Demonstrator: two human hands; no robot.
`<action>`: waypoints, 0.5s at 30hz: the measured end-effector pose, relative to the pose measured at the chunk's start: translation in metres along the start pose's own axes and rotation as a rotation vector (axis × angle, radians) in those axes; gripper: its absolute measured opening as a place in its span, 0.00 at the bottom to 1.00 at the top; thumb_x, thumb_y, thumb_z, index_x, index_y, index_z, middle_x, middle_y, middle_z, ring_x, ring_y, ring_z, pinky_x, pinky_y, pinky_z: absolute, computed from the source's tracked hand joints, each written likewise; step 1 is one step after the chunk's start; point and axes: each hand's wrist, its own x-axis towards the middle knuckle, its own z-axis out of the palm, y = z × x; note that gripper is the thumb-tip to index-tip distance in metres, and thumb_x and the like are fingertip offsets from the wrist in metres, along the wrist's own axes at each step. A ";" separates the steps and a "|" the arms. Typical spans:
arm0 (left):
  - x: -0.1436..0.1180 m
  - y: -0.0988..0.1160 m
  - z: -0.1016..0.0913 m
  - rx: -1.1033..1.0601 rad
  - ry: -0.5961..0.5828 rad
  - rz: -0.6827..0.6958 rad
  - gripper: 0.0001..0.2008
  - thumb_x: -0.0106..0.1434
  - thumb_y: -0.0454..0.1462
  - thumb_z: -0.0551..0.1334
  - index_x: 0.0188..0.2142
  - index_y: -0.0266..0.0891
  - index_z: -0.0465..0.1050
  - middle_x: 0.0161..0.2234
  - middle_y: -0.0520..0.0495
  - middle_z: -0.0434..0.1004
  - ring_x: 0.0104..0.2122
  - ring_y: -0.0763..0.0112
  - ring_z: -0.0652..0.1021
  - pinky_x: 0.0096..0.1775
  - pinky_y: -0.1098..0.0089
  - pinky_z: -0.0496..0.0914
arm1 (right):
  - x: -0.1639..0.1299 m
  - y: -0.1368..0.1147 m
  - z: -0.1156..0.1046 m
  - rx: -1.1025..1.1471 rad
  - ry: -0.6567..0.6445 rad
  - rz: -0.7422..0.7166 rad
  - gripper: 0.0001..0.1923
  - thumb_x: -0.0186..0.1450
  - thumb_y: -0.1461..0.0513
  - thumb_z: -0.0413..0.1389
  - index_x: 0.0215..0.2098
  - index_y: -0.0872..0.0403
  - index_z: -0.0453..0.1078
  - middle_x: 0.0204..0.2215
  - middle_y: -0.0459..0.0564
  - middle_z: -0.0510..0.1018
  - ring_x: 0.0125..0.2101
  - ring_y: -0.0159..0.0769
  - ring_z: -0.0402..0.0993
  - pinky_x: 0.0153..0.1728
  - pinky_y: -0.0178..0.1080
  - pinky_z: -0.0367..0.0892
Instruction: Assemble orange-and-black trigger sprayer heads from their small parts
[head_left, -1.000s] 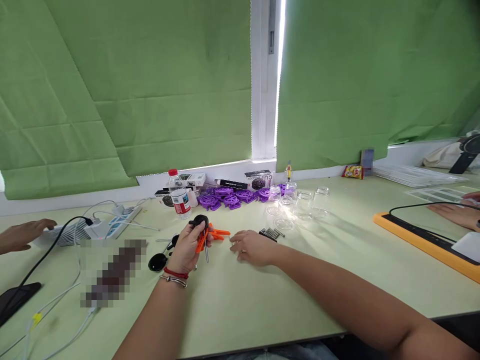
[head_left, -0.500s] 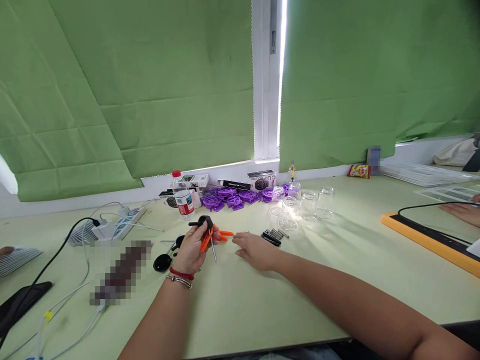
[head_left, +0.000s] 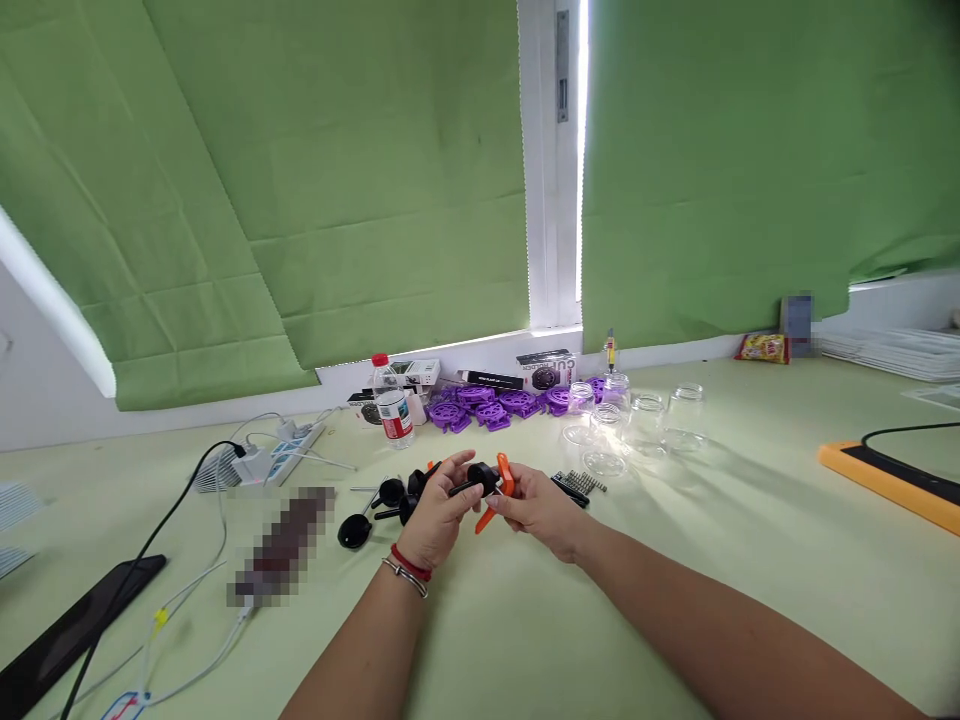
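My left hand (head_left: 442, 515) is closed around a black round part (head_left: 482, 478) that has a short black stem pointing left. Against its right side, my right hand (head_left: 544, 512) pinches an orange angled plastic part (head_left: 503, 472) between thumb and fingers. The two parts meet or nearly meet between my hands; fingers hide the exact contact. Just left of my left hand lie several black round pieces, among them a black disc (head_left: 355, 531) and a black knob (head_left: 391, 491). Right of my right hand are small metal springs (head_left: 585, 483) and black slim pieces (head_left: 571, 491).
Clear glass jars (head_left: 646, 425), purple plastic parts (head_left: 491, 414), boxes (head_left: 551, 372) and a red-capped bottle (head_left: 394, 410) stand along the back. Cables and a power strip (head_left: 296, 452) occupy the left. An orange-edged device (head_left: 885, 485) lies to the right.
My right hand has lifted off the table and come to my left, now gripping an orange part. Black and orange pieces now lie left of my left hand. The view has shifted left.
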 end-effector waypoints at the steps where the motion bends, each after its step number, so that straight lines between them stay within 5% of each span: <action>1: 0.000 0.001 -0.002 0.026 -0.028 -0.017 0.25 0.49 0.37 0.70 0.47 0.42 0.70 0.40 0.45 0.74 0.34 0.70 0.73 0.33 0.70 0.67 | -0.001 -0.001 -0.002 -0.044 0.011 -0.006 0.20 0.53 0.53 0.62 0.38 0.54 0.65 0.25 0.43 0.70 0.23 0.27 0.61 0.23 0.31 0.58; 5: -0.001 0.001 -0.002 0.166 -0.085 -0.031 0.20 0.52 0.39 0.67 0.45 0.38 0.71 0.32 0.47 0.73 0.24 0.74 0.71 0.26 0.71 0.66 | -0.003 -0.001 -0.003 -0.166 -0.040 -0.066 0.14 0.56 0.56 0.60 0.37 0.53 0.65 0.26 0.44 0.71 0.28 0.31 0.67 0.29 0.33 0.62; 9: 0.002 0.007 -0.006 0.239 0.025 0.004 0.19 0.52 0.38 0.66 0.44 0.37 0.71 0.29 0.49 0.73 0.21 0.76 0.70 0.23 0.72 0.65 | -0.001 0.010 -0.008 -0.292 -0.017 -0.070 0.08 0.57 0.59 0.56 0.33 0.53 0.63 0.23 0.41 0.67 0.23 0.28 0.62 0.24 0.31 0.58; 12: 0.007 0.020 -0.029 0.163 0.296 0.146 0.17 0.50 0.37 0.66 0.41 0.39 0.69 0.30 0.51 0.73 0.21 0.76 0.70 0.24 0.72 0.65 | 0.004 0.018 -0.015 -0.354 0.044 0.000 0.08 0.57 0.58 0.55 0.30 0.53 0.61 0.20 0.39 0.63 0.19 0.25 0.56 0.20 0.30 0.53; 15: 0.011 0.034 -0.066 0.192 0.692 0.411 0.16 0.51 0.37 0.66 0.39 0.42 0.64 0.31 0.55 0.69 0.24 0.78 0.70 0.28 0.74 0.66 | 0.009 0.020 -0.016 -0.432 0.067 0.066 0.13 0.59 0.53 0.54 0.29 0.53 0.59 0.19 0.40 0.64 0.18 0.26 0.58 0.19 0.30 0.53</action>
